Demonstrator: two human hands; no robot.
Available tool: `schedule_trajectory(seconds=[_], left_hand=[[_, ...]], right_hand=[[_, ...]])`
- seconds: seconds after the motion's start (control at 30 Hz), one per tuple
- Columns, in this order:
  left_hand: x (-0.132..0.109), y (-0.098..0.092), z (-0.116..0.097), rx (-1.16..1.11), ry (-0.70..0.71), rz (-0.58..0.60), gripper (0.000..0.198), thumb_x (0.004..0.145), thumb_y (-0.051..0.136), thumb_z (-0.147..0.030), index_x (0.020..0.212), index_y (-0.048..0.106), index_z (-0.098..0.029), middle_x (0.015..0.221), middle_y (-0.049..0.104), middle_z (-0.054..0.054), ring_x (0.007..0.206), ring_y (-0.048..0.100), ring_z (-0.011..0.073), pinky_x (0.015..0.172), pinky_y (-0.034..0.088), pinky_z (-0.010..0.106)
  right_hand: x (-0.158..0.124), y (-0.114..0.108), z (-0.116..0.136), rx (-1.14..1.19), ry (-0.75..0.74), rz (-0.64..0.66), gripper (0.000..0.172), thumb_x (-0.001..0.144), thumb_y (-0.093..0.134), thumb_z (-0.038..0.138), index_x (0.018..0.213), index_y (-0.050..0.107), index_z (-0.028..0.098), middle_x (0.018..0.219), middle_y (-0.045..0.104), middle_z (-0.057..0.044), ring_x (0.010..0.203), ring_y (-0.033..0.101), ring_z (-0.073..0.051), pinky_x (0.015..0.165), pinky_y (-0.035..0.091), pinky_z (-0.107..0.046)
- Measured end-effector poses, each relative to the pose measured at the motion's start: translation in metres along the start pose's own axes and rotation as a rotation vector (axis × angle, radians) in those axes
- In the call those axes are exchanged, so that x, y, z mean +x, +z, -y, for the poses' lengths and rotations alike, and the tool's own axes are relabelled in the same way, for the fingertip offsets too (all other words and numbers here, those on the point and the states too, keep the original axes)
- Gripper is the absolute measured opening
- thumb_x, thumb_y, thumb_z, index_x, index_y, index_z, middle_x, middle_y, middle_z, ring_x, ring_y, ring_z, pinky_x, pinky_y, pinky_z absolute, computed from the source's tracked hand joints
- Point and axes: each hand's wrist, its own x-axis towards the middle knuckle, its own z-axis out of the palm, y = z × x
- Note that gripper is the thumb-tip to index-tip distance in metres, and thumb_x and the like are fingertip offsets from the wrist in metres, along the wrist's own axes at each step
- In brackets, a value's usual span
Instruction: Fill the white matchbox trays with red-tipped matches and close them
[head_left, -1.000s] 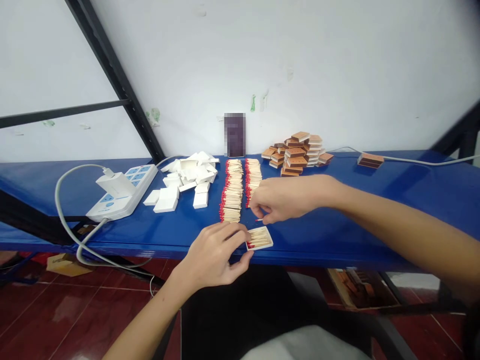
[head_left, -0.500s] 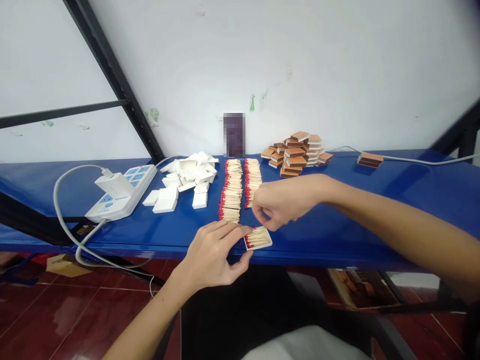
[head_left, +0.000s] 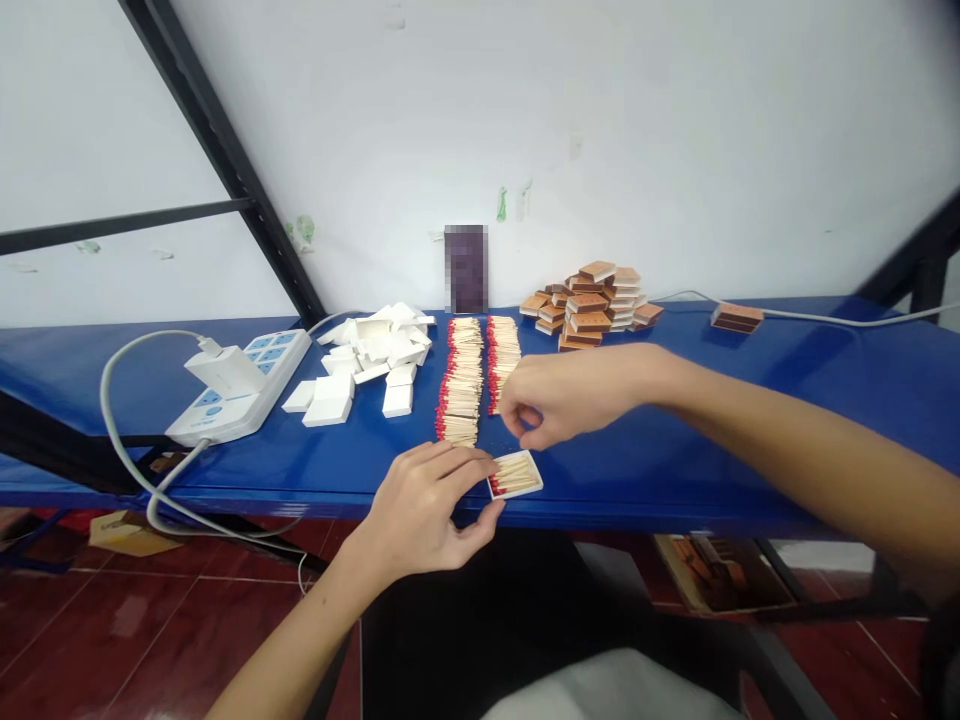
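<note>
The blue counter spans the frame from side to side, with a white power strip at centre left. To the right of the strip come a heap of white inner trays, two rows of red-headed matches running away from the viewer, and a pile of brown sleeves toward the upper centre. The right hand comes in from the right over the near end of the rows, fingers curled and thumb and forefinger tips drawn together. I cannot tell whether a match is between them. The left hand, at lower centre, pinches the left end of a filled tray between fingers and thumb. The tray lies at the counter's front edge, long axis left to right and slightly raised at the right, match heads pointing left. Half a second ago the right fingertips were down at the tray's far edge; now they sit higher, clear of it. The tray and left hand are unmoved.
</note>
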Motion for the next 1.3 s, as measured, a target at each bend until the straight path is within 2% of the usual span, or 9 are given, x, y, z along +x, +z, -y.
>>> schedule_trajectory(seconds=[0.17, 0.27, 0.33, 0.4, 0.47, 0.6, 0.7, 1.0, 1.3], left_hand=[[-0.001, -0.002, 0.002, 0.001, 0.032, 0.065, 0.024, 0.092, 0.062, -0.026, 0.114, 0.065, -0.019, 0.109, 0.073, 0.006, 0.094, 0.071, 0.022, 0.081, 0.058, 0.036], [-0.002, -0.003, 0.004, 0.017, 0.086, 0.132, 0.021, 0.099, 0.055, -0.027, 0.116, 0.065, -0.023, 0.115, 0.07, 0.006, 0.099, 0.07, 0.0218, 0.082, 0.058, 0.036], [-0.002, -0.003, 0.005, 0.023, 0.101, 0.142, 0.02, 0.1, 0.054, -0.027, 0.115, 0.066, -0.022, 0.115, 0.07, 0.007, 0.1, 0.069, 0.0221, 0.083, 0.058, 0.037], [-0.001, -0.003, 0.005, 0.012, 0.1, 0.137, 0.02, 0.099, 0.055, -0.027, 0.113, 0.067, -0.021, 0.113, 0.07, 0.007, 0.099, 0.069, 0.0218, 0.085, 0.058, 0.037], [-0.001, -0.002, 0.004, 0.004, 0.091, 0.124, 0.02, 0.098, 0.055, -0.027, 0.114, 0.067, -0.02, 0.112, 0.071, 0.007, 0.099, 0.07, 0.0214, 0.085, 0.058, 0.036], [-0.002, -0.002, 0.003, 0.01, 0.073, 0.118, 0.024, 0.098, 0.055, -0.028, 0.119, 0.064, -0.02, 0.113, 0.071, 0.007, 0.099, 0.07, 0.0209, 0.085, 0.058, 0.035], [-0.003, -0.002, 0.004, 0.011, 0.064, 0.122, 0.025, 0.098, 0.056, -0.028, 0.12, 0.063, -0.02, 0.115, 0.071, 0.007, 0.099, 0.07, 0.0213, 0.085, 0.057, 0.036], [-0.004, 0.0, 0.005, 0.013, 0.063, 0.116, 0.025, 0.097, 0.057, -0.028, 0.12, 0.062, -0.021, 0.115, 0.071, 0.007, 0.099, 0.07, 0.0222, 0.084, 0.058, 0.037], [-0.002, -0.001, 0.003, 0.01, 0.07, 0.097, 0.024, 0.096, 0.057, -0.027, 0.118, 0.064, -0.02, 0.113, 0.072, 0.008, 0.098, 0.071, 0.022, 0.084, 0.058, 0.037]], right_hand=[[-0.007, 0.007, -0.01, -0.091, 0.108, -0.132, 0.014, 0.085, 0.057, 0.023, 0.082, 0.069, 0.017, 0.071, 0.067, -0.002, 0.059, 0.051, -0.013, 0.055, 0.03, -0.026], [-0.007, 0.024, -0.017, -0.237, 0.288, -0.324, 0.016, 0.088, 0.053, 0.025, 0.086, 0.067, 0.017, 0.072, 0.066, -0.004, 0.056, 0.047, -0.013, 0.054, 0.025, -0.027], [-0.006, 0.038, -0.022, -0.246, 0.357, -0.438, 0.018, 0.09, 0.05, 0.025, 0.093, 0.067, 0.018, 0.073, 0.068, -0.004, 0.057, 0.049, -0.013, 0.055, 0.024, -0.027], [-0.006, 0.051, -0.027, -0.223, 0.366, -0.549, 0.018, 0.091, 0.051, 0.027, 0.095, 0.067, 0.019, 0.075, 0.07, -0.003, 0.061, 0.054, -0.015, 0.057, 0.025, -0.027], [-0.007, 0.063, -0.031, -0.197, 0.314, -0.606, 0.019, 0.091, 0.052, 0.025, 0.096, 0.068, 0.018, 0.079, 0.072, -0.004, 0.066, 0.058, -0.015, 0.059, 0.026, -0.026], [-0.005, 0.078, -0.036, -0.155, 0.205, -0.607, 0.022, 0.094, 0.05, 0.027, 0.098, 0.07, 0.018, 0.091, 0.075, -0.006, 0.074, 0.062, -0.016, 0.062, 0.03, -0.026], [0.0, 0.082, -0.036, -0.113, 0.195, -0.585, 0.023, 0.096, 0.05, 0.029, 0.098, 0.071, 0.018, 0.096, 0.076, -0.006, 0.08, 0.064, -0.017, 0.063, 0.03, -0.027], [0.001, 0.082, -0.027, 0.01, 0.241, -0.555, 0.02, 0.092, 0.054, 0.028, 0.088, 0.071, 0.017, 0.071, 0.066, 0.0, 0.061, 0.051, -0.011, 0.06, 0.026, -0.025], [-0.004, 0.082, -0.021, 0.026, 0.204, -0.53, 0.018, 0.087, 0.056, 0.026, 0.086, 0.07, 0.017, 0.066, 0.062, 0.001, 0.059, 0.05, -0.011, 0.059, 0.026, -0.025]])
